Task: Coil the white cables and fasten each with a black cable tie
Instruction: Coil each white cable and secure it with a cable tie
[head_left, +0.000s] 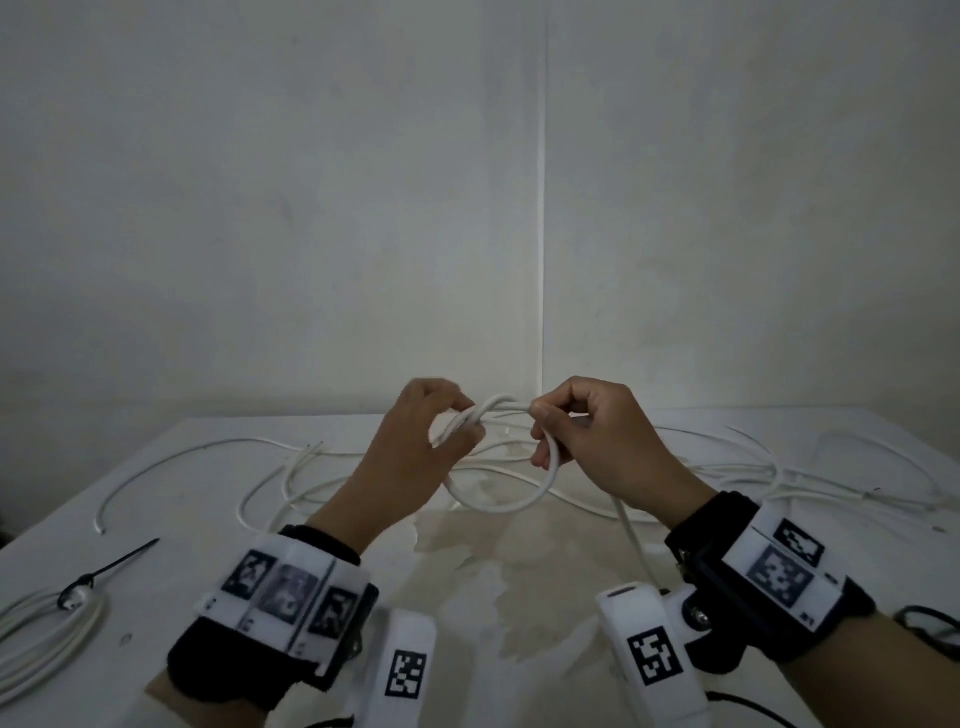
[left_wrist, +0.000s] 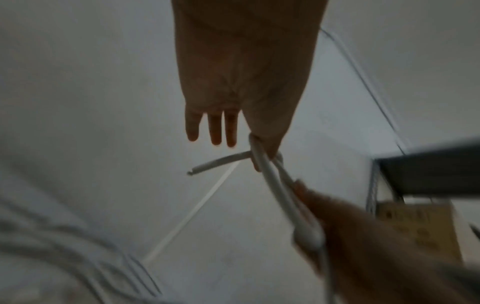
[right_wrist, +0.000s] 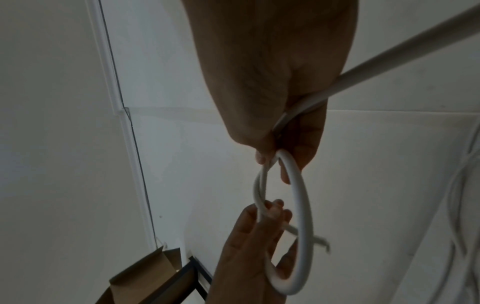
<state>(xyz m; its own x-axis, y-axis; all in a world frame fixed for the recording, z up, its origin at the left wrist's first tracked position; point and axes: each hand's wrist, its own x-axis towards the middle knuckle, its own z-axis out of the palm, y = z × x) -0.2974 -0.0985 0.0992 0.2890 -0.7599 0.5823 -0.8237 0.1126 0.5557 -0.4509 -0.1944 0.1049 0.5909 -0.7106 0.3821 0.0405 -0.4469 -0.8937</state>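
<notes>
1. Head view, lower left of the frame: a coiled white cable (head_left: 47, 639) lies on the white table (head_left: 171, 467), fastened by a black cable tie (head_left: 111, 566) whose tail points up and to the right.
2. Toward the middle left, loose white cables (head_left: 291, 473) sprawl across the table behind the hands.
3. At centre left, the left hand (head_left: 415, 447) is raised above the table; its thumb and forefinger pinch the white cable (head_left: 498, 506) near its cut end, while the other three fingers stick out straight, as the left wrist view shows.
4. Between the hands, the cable forms a small loop that hangs below them; the strands seem to cross near the left fingertips, though blur makes the crossing hard to read.
5. At centre right, the right hand (head_left: 592, 441) has its fingers curled round the same cable, gripping the other side of the loop, and the cable's long run drops from it toward the lower right.
6. Far right, more white cables (head_left: 831, 478) lie tangled on the table.
7. In the right wrist view, lower left, a cardboard box (right_wrist: 145, 275) sits by a dark metal frame (right_wrist: 192, 277).
</notes>
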